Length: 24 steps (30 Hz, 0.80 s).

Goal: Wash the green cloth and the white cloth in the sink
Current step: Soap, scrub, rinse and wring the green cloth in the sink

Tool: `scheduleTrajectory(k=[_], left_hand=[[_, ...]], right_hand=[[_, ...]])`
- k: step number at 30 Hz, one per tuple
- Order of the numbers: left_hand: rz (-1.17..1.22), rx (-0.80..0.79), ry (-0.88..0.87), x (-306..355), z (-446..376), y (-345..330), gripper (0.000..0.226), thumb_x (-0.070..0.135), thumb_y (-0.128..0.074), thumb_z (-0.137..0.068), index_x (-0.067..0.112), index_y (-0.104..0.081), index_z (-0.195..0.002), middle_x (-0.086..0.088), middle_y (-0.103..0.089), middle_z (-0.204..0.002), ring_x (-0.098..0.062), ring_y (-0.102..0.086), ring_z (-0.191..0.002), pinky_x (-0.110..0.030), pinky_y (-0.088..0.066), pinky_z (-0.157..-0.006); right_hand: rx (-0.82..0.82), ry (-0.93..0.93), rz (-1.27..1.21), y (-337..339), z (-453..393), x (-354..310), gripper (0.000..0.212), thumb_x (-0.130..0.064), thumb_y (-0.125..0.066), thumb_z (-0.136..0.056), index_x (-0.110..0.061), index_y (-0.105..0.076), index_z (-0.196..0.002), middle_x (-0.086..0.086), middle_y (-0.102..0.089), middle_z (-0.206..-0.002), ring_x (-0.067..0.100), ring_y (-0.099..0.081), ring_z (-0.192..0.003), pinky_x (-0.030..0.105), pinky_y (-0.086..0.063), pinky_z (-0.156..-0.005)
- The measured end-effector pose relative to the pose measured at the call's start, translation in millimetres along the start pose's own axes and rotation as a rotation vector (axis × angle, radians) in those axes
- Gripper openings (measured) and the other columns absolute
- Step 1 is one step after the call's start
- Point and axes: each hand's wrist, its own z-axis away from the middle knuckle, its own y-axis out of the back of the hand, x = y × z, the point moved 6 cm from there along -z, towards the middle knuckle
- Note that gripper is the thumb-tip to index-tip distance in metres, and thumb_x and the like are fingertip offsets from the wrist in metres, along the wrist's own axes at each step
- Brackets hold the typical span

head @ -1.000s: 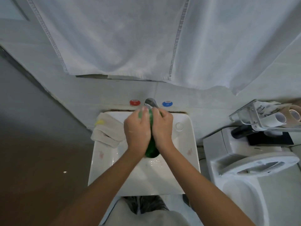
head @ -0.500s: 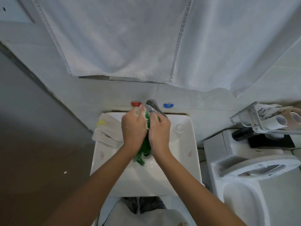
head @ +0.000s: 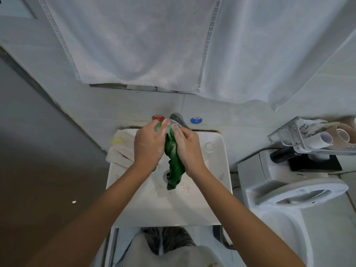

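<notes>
The wet green cloth (head: 174, 160) hangs bunched between my two hands over the white sink (head: 210, 207), its lower end dangling near the drain. My left hand (head: 148, 146) grips it from the left and my right hand (head: 187, 149) grips it from the right, both just below the metal tap (head: 178, 120). The soapy top of the cloth shows between my fingertips. The white cloth (head: 120, 151) lies folded on the sink's back left corner, with a yellow patch on it.
Red (head: 158, 118) and blue (head: 196, 120) tap knobs sit on the wall behind the sink. A large white towel (head: 154, 45) hangs above. A toilet (head: 289, 191) stands at the right, with a clear rack of paper rolls (head: 316, 135) over it.
More of the green cloth now hangs down from between my hands toward the drain. My hands have shifted slightly against each other while staying under the tap.
</notes>
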Motion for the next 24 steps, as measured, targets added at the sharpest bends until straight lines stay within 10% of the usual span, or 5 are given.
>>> scheduleTrajectory(k=[8, 19, 24], left_hand=[[-0.055, -0.368, -0.128, -4, -6, 27, 0.027, 0.029, -0.07, -0.081, 0.011, -0.061, -0.064, 0.004, -0.054, -0.054, -0.002, -0.051, -0.05, -0.012, -0.036, -0.046], [-0.582, -0.741, -0.266, -29, -7, 34, 0.017, 0.035, -0.065, -0.086, 0.026, -0.063, -0.1, 0.007, -0.064, -0.087, -0.009, -0.057, -0.079, -0.031, -0.048, -0.072], [-0.613, -0.785, -0.193, -37, -8, 43, 0.011, 0.031, -0.062, -0.089, 0.03, -0.058, -0.079, 0.008, -0.061, -0.075, -0.005, -0.056, -0.069, -0.027, -0.044, -0.063]], right_hand=[[-0.391, 0.135, 0.468, 32, 3, -3, 0.02, -0.031, -0.071, -0.084, -0.032, -0.054, -0.074, -0.01, -0.058, -0.072, -0.002, -0.057, -0.062, 0.013, -0.044, -0.055], [-0.66, 0.052, 0.924, 63, -9, -1, 0.017, -0.03, -0.074, -0.082, -0.02, -0.065, -0.092, -0.002, -0.068, -0.084, 0.015, -0.065, -0.075, 0.036, -0.056, -0.071], [-0.692, 0.03, 0.959, 71, -5, 5, 0.017, -0.037, -0.074, -0.081, -0.026, -0.064, -0.089, -0.006, -0.066, -0.081, 0.012, -0.062, -0.074, 0.031, -0.052, -0.067]])
